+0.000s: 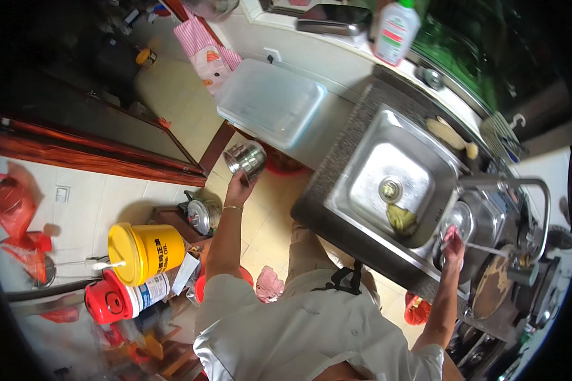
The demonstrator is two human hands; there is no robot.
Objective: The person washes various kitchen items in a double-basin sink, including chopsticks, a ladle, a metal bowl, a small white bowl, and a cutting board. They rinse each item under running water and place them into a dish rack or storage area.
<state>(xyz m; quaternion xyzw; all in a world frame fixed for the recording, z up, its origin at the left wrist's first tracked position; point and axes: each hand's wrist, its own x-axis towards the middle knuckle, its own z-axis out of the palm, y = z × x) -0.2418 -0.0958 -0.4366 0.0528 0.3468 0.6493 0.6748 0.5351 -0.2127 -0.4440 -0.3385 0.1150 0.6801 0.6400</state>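
Out to the left, my left hand [240,189] is wrapped around the lower end of a shiny cylindrical metal canister [245,157], held tilted above the floor. My right hand [453,246] is closed at the near edge of a round, shiny lid-like piece [461,219], over the smaller basin on the right; its exact kind is hard to make out. Beside it lies the larger steel sink [370,166], with a crumpled olive-green cloth [401,219] next to its drain [389,190]. A curved faucet [543,209] arches just right of my right hand.
A brush [448,135] lies on the dark counter behind the sink. A detergent bottle [396,33] stands on the windowsill. Beyond the canister is a translucent lidded storage box [270,98]. A yellow bucket [147,253] and a lidded pot [199,216] sit to the left of my left arm.
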